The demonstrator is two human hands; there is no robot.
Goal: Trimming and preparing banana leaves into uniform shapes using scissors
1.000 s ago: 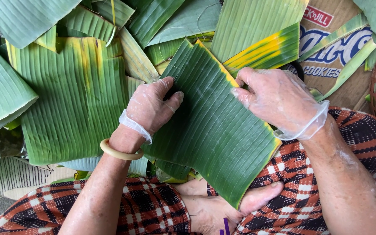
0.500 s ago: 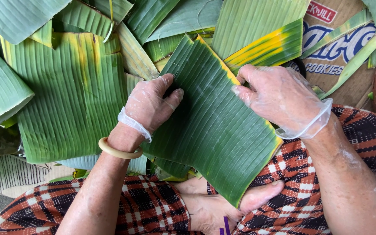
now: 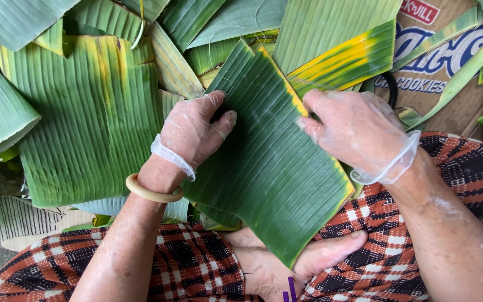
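1. Two gloved hands, left hand (image 3: pixel 195 131) and right hand (image 3: pixel 359 131), stay clamped on opposite edges of one banana leaf piece (image 3: pixel 269 162), hardly shifted over the last second, so the grip looks settled.
2. That leaf lies over the lap (image 3: pixel 191 263), dark green, ribbed, with a yellowed edge.
3. Around it lie more cut leaves (image 3: pixel 85 117) and a cardboard box (image 3: pixel 437 84).

We see two hands in thin clear plastic gloves, the left hand (image 3: pixel 194 131) and the right hand (image 3: pixel 359 131). We count one pale round bangle (image 3: pixel 152 190), one brown cardboard box (image 3: pixel 448 72) and many flat green banana leaves (image 3: pixel 85 117), too many to count.
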